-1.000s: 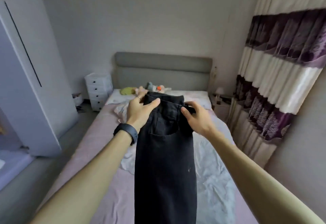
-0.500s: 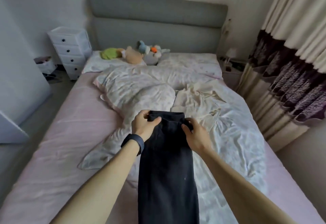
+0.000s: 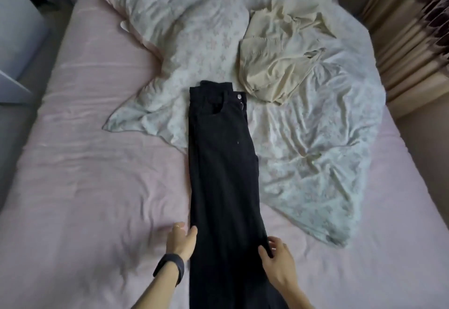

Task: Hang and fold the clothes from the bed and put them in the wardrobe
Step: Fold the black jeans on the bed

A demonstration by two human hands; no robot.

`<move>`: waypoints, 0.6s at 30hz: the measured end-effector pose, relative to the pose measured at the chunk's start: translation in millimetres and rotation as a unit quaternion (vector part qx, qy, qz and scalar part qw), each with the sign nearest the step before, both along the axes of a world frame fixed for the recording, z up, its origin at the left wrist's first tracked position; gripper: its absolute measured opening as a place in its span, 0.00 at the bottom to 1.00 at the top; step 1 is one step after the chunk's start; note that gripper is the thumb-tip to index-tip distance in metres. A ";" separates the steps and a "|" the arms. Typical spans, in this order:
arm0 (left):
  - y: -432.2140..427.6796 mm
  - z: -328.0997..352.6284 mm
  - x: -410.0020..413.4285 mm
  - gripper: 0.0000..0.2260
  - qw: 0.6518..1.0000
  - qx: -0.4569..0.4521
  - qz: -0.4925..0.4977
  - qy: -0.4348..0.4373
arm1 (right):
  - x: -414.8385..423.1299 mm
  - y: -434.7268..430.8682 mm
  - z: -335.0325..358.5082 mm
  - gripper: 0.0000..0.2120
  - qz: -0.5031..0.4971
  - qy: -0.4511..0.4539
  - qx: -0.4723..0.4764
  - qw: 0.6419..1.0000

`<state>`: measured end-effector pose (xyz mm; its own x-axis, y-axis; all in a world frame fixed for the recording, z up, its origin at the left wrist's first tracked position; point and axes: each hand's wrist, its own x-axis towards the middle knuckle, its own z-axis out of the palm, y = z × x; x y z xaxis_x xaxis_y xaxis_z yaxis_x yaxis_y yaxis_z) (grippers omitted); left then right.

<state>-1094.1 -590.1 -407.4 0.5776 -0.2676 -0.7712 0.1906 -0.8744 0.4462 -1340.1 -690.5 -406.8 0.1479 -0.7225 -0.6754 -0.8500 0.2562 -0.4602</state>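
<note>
Black trousers (image 3: 222, 162) lie flat on the pink bed sheet (image 3: 97, 187), folded lengthwise, with the waist and button at the far end. My left hand (image 3: 181, 241), with a dark wristband, rests at the trousers' left edge, fingers straight on the sheet and thumb touching the cloth. At the right edge, my right hand (image 3: 277, 259) pinches the trouser leg between thumb and fingers. A crumpled cream garment (image 3: 279, 65) lies beyond the waist, to the right.
A pale floral duvet (image 3: 303, 150) is bunched across the middle and right of the bed, partly under the trousers. Striped curtains (image 3: 413, 36) hang along the right side. A white wardrobe panel (image 3: 14, 41) stands at the left.
I have laid the trousers down on the bed and let go of the waist. Both hands have slid back toward me along the legs. My view has tilted down.
</note>
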 end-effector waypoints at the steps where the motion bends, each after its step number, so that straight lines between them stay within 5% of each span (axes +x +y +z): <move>1: 30.9 -7.2 -23.2 0.12 1.000 0.019 0.004 0.010 | -23.5 31.6 -5.5 0.22 -0.002 0.010 -0.001 1.000; 6: 131.9 -27.3 -111.0 0.14 0.998 0.048 0.035 0.017 | -101.6 142.1 -23.3 0.22 0.007 0.015 0.018 1.000; 11: 201.0 -54.1 -169.1 0.05 0.998 0.013 -0.019 0.057 | -140.7 195.6 -54.4 0.35 -0.038 -0.020 0.055 0.998; 14: 221.3 -62.7 -184.9 0.02 0.999 -0.025 0.004 0.043 | -149.4 205.0 -69.5 0.29 -0.030 -0.061 0.063 0.996; 18: 238.0 -49.6 -213.0 0.11 0.994 -0.047 0.081 0.057 | -170.5 220.2 -71.2 0.25 -0.016 -0.115 0.075 0.990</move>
<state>-1307.1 -352.1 -457.0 0.5298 -0.2513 -0.8100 0.3798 -0.7837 0.4916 -1510.6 -470.3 -478.0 0.2884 -0.6227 -0.7273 -0.7176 0.3623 -0.5948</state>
